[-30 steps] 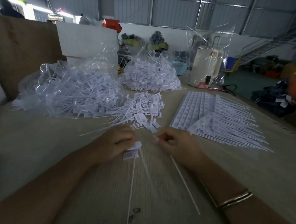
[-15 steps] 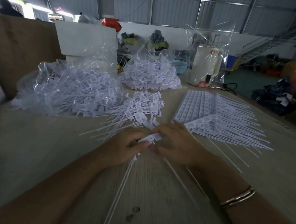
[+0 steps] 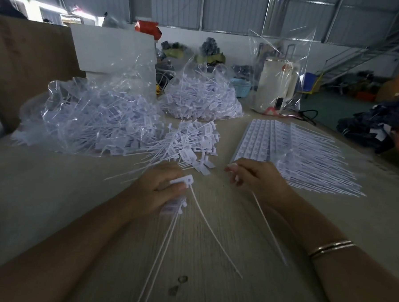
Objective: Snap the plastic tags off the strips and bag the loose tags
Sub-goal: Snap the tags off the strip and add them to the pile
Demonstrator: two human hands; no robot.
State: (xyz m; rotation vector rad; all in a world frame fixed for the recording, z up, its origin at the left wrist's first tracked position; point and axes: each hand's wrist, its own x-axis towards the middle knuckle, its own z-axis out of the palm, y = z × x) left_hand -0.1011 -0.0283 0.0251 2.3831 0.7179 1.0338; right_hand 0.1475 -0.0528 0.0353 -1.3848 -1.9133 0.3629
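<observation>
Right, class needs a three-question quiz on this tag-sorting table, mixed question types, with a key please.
1. True or false: the left hand holds several tags.
2. Where do the uncut strips lie: A) right of the hands, B) inside a bag, C) on the floor?
3. What does the right hand pinch?

Key: 1 true. 2 A. 3 one thin white tail, running back toward the bracelet.
</observation>
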